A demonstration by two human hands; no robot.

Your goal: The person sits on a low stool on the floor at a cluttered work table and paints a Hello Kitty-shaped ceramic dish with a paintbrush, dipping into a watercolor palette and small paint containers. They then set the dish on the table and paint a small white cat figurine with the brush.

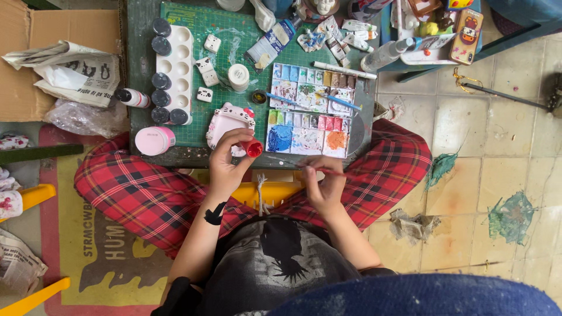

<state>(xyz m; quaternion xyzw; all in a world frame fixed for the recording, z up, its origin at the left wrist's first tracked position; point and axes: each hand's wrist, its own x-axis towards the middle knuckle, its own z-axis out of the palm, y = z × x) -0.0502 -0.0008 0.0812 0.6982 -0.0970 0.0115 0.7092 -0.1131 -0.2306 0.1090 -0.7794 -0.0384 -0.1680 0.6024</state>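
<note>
A: Your left hand (229, 159) is wrapped around a small red paint pot (253, 148), open mouth up, just at the near edge of the green cutting mat (234, 41). How does it feel?

B: I'd judge it light and stiff, a small pot, but slick if paint has run down the side. Keep your fingers around its waist and hold it level (the mouth shows wet red).

A: And your right hand (324, 182)?

B: Pinched shut on a thin brush (328, 171), low over your lap, just below the watercolour palette (310, 111). The brush looks feather-light and rigid; grip near the ferrule for control, further back for a softer touch.

A: The cat-shaped figure (227, 120)?

B: It lies on the mat just behind your left hand. Probably plaster or ceramic, so brittle at the ears; take it by the body, not the bow
</note>
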